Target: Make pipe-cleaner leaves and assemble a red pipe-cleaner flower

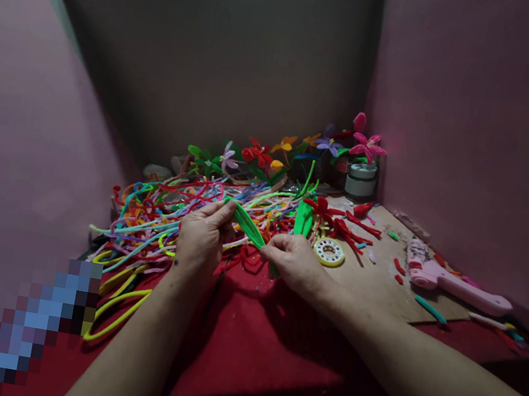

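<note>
From the head view, I confirm the left hand pinches the upper end of the green strip; the right hand pinches it lower down. Between them, its long axis slants down rightward; neither hand is nearer.

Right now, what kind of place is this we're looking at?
Probably a little craft corner. There's a heap of colorful fuzzy stems, fuzzy flowers standing at the back, and a pink tool, maybe a glue gun, lying on the right.
</note>
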A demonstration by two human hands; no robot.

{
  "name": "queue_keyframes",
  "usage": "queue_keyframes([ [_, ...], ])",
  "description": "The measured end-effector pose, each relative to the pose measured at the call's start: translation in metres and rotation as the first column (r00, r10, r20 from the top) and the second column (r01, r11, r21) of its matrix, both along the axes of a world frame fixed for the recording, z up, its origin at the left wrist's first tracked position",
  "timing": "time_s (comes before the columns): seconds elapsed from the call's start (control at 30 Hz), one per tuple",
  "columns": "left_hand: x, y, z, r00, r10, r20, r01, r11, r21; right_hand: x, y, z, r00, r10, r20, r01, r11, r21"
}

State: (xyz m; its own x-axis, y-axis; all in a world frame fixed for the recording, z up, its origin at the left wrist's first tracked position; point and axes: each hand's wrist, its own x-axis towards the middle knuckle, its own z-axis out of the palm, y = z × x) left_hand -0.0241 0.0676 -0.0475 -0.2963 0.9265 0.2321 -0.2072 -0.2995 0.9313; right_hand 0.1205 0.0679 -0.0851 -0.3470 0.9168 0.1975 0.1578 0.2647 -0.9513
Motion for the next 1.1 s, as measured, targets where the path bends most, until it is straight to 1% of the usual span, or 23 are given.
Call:
queue_keyframes([
  [0.07, -0.004, 0.002, 0.002, 0.998, -0.015, 0.060, 0.015, 1.000, 0.002, 0.001, 0.000, 0.000, 1.000, 0.006, 0.021, -0.006, 1.000, 0.028],
  [0.17, -0.009, 0.003, 0.003, 0.997, -0.008, 0.071, 0.008, 1.000, -0.006, 0.002, 0.000, 0.001, 0.998, 0.019, 0.057, -0.022, 0.998, 0.059],
  [0.27, -0.011, 0.004, 0.005, 0.994, 0.005, 0.111, 0.002, 0.998, -0.056, 0.001, 0.000, 0.002, 0.995, 0.064, 0.072, -0.066, 0.997, 0.026],
  [0.33, -0.012, 0.005, 0.005, 0.987, 0.036, 0.157, -0.021, 0.996, -0.092, -0.001, -0.001, 0.001, 0.993, 0.091, 0.069, -0.092, 0.996, 0.013],
  [0.4, -0.011, 0.006, 0.004, 0.982, 0.087, 0.166, -0.070, 0.992, -0.105, -0.004, -0.005, 0.000, 0.992, 0.087, 0.094, -0.094, 0.994, 0.064],
  [0.47, -0.010, 0.007, 0.002, 0.983, 0.129, 0.128, -0.119, 0.990, -0.078, -0.005, -0.009, 0.000, 0.989, 0.052, 0.135, -0.073, 0.985, 0.158],
  [0.53, -0.009, 0.008, -0.001, 0.985, 0.147, 0.088, -0.143, 0.989, -0.047, -0.005, -0.013, -0.001, 0.987, 0.017, 0.157, -0.053, 0.973, 0.227],
  [0.6, -0.009, 0.009, -0.004, 0.992, 0.108, 0.072, -0.103, 0.992, -0.070, -0.003, -0.013, -0.002, 0.988, 0.012, 0.156, -0.049, 0.971, 0.233],
  [0.67, -0.010, 0.010, -0.006, 0.997, 0.012, 0.073, -0.001, 0.989, -0.148, -0.001, -0.011, -0.003, 0.991, 0.017, 0.135, -0.046, 0.977, 0.209],
  [0.73, -0.014, 0.011, -0.007, 0.992, -0.092, 0.086, 0.109, 0.970, -0.218, -0.001, -0.008, -0.004, 0.994, 0.024, 0.109, -0.044, 0.982, 0.184],
  [0.8, -0.018, 0.012, -0.007, 0.979, -0.170, 0.112, 0.194, 0.947, -0.258, -0.001, -0.006, -0.004, 0.995, 0.039, 0.089, -0.051, 0.989, 0.136],
  [0.83, -0.020, 0.012, -0.007, 0.971, -0.205, 0.120, 0.231, 0.934, -0.272, -0.001, -0.005, -0.004, 0.996, 0.053, 0.071, -0.059, 0.994, 0.088],
  [0.9, -0.022, 0.011, -0.008, 0.954, -0.276, 0.116, 0.298, 0.909, -0.290, -0.001, -0.004, -0.002, 0.995, 0.096, -0.008, -0.096, 0.993, -0.066],
  [0.93, -0.022, 0.011, -0.008, 0.947, -0.305, 0.104, 0.322, 0.900, -0.295, -0.001, -0.004, -0.002, 0.990, 0.118, -0.075, -0.129, 0.978, -0.162],
  [1.0, -0.021, 0.010, -0.008, 0.938, -0.339, 0.072, 0.345, 0.893, -0.289, 0.000, -0.004, -0.001, 0.962, 0.149, -0.227, -0.220, 0.919, -0.329],
  [1.03, -0.020, 0.009, -0.008, 0.937, -0.345, 0.058, 0.347, 0.895, -0.279, 0.001, -0.003, -0.001, 0.941, 0.167, -0.295, -0.277, 0.881, -0.385],
  [1.1, -0.017, 0.008, -0.009, 0.937, -0.345, 0.044, 0.345, 0.902, -0.259, 0.002, -0.002, -0.003, 0.897, 0.206, -0.391, -0.378, 0.816, -0.438],
])
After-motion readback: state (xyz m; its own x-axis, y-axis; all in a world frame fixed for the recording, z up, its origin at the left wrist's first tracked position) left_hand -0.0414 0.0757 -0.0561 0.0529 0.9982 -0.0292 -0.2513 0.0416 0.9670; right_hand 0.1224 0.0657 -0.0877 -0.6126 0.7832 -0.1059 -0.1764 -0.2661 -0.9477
